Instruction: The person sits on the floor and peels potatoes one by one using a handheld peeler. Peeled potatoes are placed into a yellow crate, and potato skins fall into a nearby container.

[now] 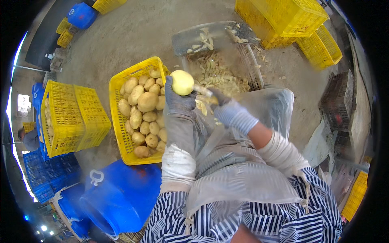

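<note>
My left hand [180,103], in a grey glove, holds a pale peeled potato [182,82] above the right edge of a yellow plastic crate [117,133]. Many unpeeled potatoes [147,101] fill that crate. A light-handled peeling tool [203,90] sits in my right hand [232,114], which wears a white and grey glove. The tool's far end is at or close to the potato's right side; blur hides the blade. Beyond both hands, a dark plastic crate [255,65] holds a heap of peelings [217,71]. Some peel strips [201,106] lie just below the tool.
Stacked yellow crates [77,118] with potatoes stand at the left. A blue barrel [127,194] lies at lower left. More yellow crates [282,24] are at upper right. Clear plastic sheeting [270,106] covers my lap. At the far left is another person [30,139].
</note>
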Tool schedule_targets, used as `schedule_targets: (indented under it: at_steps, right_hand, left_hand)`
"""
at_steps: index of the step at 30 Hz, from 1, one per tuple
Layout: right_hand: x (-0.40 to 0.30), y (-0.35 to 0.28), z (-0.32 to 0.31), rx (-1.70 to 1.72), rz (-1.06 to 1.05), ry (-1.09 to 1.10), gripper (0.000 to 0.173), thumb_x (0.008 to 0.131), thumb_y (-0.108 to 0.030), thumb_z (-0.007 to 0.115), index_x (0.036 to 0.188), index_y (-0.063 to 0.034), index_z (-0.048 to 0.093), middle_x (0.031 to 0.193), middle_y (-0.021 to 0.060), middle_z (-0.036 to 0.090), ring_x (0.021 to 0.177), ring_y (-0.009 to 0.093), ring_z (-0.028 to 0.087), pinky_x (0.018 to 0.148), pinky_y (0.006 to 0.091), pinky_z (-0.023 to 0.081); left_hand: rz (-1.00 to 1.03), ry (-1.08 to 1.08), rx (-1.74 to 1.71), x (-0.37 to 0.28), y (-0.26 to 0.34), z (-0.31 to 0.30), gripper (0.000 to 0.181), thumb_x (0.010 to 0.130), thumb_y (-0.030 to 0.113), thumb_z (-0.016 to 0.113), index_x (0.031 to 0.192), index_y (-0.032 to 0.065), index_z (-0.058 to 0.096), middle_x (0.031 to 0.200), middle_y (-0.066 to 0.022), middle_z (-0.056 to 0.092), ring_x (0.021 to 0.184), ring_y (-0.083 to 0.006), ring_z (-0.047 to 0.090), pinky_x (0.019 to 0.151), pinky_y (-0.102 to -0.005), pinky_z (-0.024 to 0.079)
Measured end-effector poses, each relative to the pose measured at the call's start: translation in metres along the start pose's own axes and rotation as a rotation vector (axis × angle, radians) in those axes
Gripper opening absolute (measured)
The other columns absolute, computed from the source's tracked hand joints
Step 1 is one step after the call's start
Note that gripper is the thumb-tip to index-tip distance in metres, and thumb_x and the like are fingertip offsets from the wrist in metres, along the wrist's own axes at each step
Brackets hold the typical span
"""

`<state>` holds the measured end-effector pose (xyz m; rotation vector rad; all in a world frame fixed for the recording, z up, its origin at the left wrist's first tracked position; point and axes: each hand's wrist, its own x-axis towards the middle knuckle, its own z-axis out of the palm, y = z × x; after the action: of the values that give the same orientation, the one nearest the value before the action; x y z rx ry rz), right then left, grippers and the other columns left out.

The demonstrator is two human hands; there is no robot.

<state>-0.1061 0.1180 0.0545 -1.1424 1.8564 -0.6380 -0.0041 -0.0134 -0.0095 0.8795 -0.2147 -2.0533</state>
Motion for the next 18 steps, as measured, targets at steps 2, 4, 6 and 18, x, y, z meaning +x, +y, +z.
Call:
schedule_targets:
  at_steps: [2,4,6,18]
  right_hand:
    - [0.020,-0.001,-0.016,-0.043,0.015,0.011,0.047,0.082,-0.022,0.044,0.127,-0.0146,0.030,0.095,0.0232,0.057,0.089,0.038,0.056,0.077,0.0431,0.045]
    - [0.018,-0.015,-0.017,0.042,0.154,-0.098,0.046,0.083,-0.024,0.044,0.126,-0.0158,0.030,0.093,0.0238,0.058,0.088,0.038,0.056,0.076,0.0431,0.045]
    - [0.003,-0.020,-0.001,-0.054,0.107,-0.082,0.045,0.084,-0.026,0.043,0.126,-0.0183,0.030,0.090,0.0242,0.058,0.086,0.037,0.056,0.075,0.0433,0.045]
    - [0.037,-0.041,-0.046,-0.279,-0.143,-0.188,0.036,0.081,-0.019,0.043,0.117,-0.0134,0.040,0.092,0.0205,0.059,0.083,0.035,0.058,0.071,0.0424,0.047]
  left_hand:
    - [0.008,0.024,-0.058,-0.008,-0.003,0.011,0.043,0.078,0.041,0.050,0.101,0.0052,0.046,0.090,-0.0119,0.053,0.077,-0.0265,0.053,0.061,-0.0406,0.050]
    - [0.065,0.049,-0.077,-0.015,-0.008,0.015,0.046,0.078,0.042,0.050,0.105,0.0047,0.045,0.096,-0.0128,0.051,0.078,-0.0269,0.053,0.061,-0.0400,0.050]
    - [0.021,0.005,-0.092,0.003,-0.001,-0.014,0.049,0.076,0.043,0.053,0.108,0.0069,0.044,0.102,-0.0133,0.050,0.086,-0.0284,0.052,0.069,-0.0454,0.048]
    - [-0.075,-0.266,0.008,-0.030,0.009,-0.017,0.046,0.078,0.037,0.055,0.111,0.0059,0.045,0.104,-0.0140,0.053,0.093,-0.0293,0.054,0.075,-0.0459,0.049]
